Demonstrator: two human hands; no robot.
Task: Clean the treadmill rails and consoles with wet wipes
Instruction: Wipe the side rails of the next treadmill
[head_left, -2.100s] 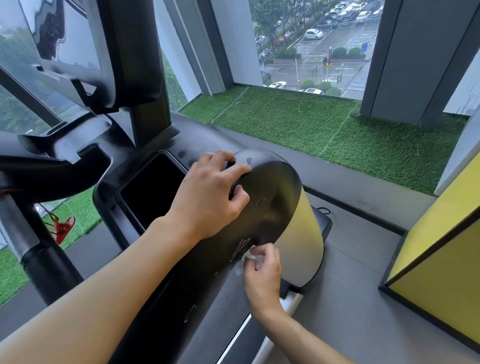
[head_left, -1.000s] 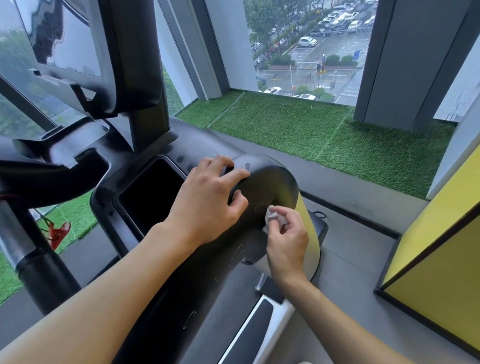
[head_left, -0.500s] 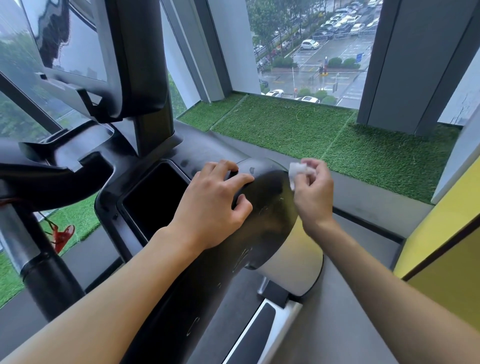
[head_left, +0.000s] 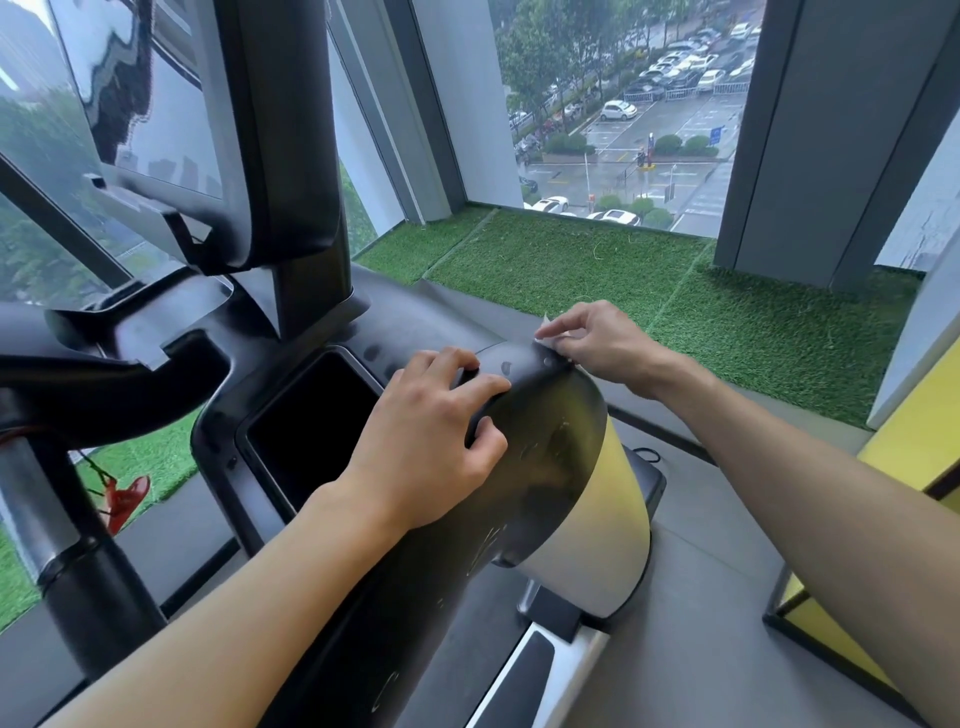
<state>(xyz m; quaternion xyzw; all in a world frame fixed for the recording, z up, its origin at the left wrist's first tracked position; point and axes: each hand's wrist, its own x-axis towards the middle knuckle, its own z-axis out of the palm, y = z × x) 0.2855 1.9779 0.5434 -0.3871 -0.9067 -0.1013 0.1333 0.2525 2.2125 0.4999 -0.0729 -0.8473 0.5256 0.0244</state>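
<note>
In the middle of the frame the left hand lies on the treadmill's rounded black cover, its fingers curled over the cover's upper ridge and its thumb pressed against the scratched side face, so it grips the cover. Just right of it and higher, the right hand pinches a small crumpled white wet wipe between thumb and fingers and holds it against the top edge of the same cover, where the black face meets the pale curved side panel. Only a little of the wipe shows past the fingertips. To the left of the left hand a dark rectangular recess is sunk into the console. A black post rises from the console to a large display in the upper left of the frame. A black handlebar runs in from the left edge, and a red clip hangs below it. At the bottom centre a white-edged side rail slopes down over the grey floor. Green artificial turf lines the sill under the window, and a yellow panel stands at the right edge.
</note>
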